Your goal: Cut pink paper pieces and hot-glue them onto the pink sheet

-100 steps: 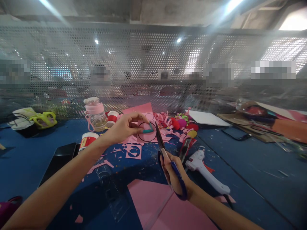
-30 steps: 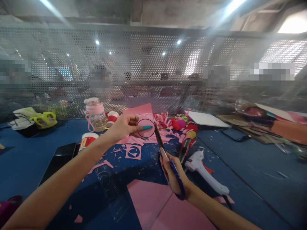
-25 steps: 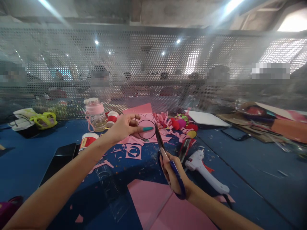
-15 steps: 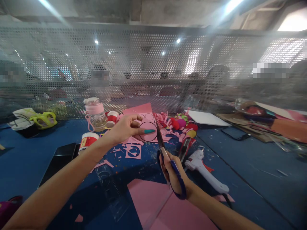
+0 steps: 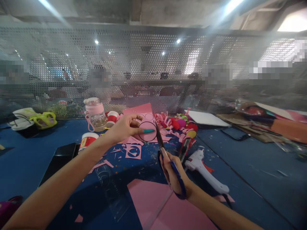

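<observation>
Since three seconds back, you have turned the pink circle [image 5: 148, 134] in your left hand [image 5: 124, 128] so that less square margin shows around its black outline; your arms sit almost where they were. Your left hand is pinched closed on the circle, thumb above and the teal-nailed forefinger lying across its face, holding it raised above the bench [image 5: 251, 179]. Your right hand [image 5: 173, 174] is closed through the blue handles of the scissors [image 5: 165, 156], whose blades point up and away, their tips touching the circle's right edge.

Just under the circle lie pink scraps [image 5: 133, 150], one with a circle-shaped hole, and behind it a heap of pink curls and coloured pom-poms [image 5: 182, 124]. Near your right wrist, to its right, lies a white glue gun [image 5: 206, 171], nozzle towards the heap. A pink sheet [image 5: 153, 204] covers the near edge between your forearms. To your left stand a red-and-white cup [image 5: 87, 140] and a pink-capped bottle [image 5: 95, 114], well apart from your left forearm, beside a black tablet [image 5: 59, 161]. The blue surface right of the glue gun carries only fine specks as far as the stacked card [image 5: 268, 124].
</observation>
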The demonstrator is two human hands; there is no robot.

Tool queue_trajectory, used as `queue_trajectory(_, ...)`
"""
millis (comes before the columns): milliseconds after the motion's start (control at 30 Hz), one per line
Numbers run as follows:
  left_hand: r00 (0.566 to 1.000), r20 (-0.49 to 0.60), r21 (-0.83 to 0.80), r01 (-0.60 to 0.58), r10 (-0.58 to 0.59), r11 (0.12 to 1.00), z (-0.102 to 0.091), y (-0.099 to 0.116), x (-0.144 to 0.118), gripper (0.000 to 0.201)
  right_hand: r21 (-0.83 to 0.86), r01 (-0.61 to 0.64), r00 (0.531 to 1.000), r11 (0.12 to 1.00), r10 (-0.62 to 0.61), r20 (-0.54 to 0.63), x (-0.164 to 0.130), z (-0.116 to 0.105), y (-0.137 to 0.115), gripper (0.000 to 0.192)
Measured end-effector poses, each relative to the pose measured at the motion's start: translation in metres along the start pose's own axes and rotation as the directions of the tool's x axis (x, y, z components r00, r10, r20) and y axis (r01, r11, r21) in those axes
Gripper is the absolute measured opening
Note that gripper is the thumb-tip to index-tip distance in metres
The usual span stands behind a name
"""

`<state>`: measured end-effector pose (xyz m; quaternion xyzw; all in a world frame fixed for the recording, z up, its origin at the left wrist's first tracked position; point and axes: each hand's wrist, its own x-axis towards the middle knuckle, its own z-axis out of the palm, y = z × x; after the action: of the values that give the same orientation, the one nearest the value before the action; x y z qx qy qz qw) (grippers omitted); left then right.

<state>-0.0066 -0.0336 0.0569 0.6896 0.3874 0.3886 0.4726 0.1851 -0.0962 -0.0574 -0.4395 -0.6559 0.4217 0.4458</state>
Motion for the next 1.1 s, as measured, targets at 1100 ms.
queue_trajectory(1100, 1.000, -0.025, -0.029, 0.003, -0.004, 1.000, -0.0006, 0.0009, 0.0002, 0.051, -0.025, 0.018, 1.000, 1.000, -0.018, 0.002, 0.0009, -0.0030, 0.0035, 0.036)
